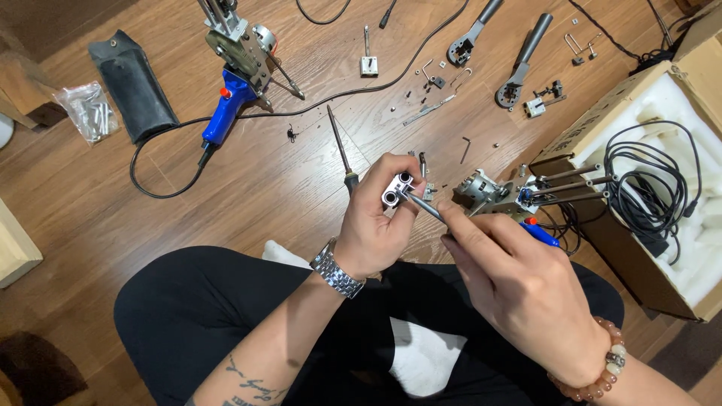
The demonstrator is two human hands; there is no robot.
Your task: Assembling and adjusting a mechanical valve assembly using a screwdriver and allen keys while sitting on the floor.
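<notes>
Two hands meet over a wooden floor (286, 180) strewn with small parts, above the crossed legs of a seated person. At the far left lies a clear bag of metal pieces (89, 110), tied shut, and beside it a flat black pouch (131, 83); what the pouch holds cannot be seen. Next comes a blue-handled power tool (233, 71) with its cover off, its black cord looping across the boards, and a slim screwdriver (340, 150) lying loose near the middle.

The left hand (376, 225), with a steel watch at the wrist, has its fingers curled tight round a small metal block (397, 189), turned so that its two round holes face upward, probably to keep them in plain sight. The right hand (519, 286) pinches a thin metal rod (425, 207) between thumb and fingertips, the tip touching the block; it looks held like a pen for fine control. Just behind the right hand sits a second, partly stripped tool (489, 197) with long prongs.

At the right, an open cardboard box (594, 124) lined with white foam holds a coil of black cable (647, 180).
</notes>
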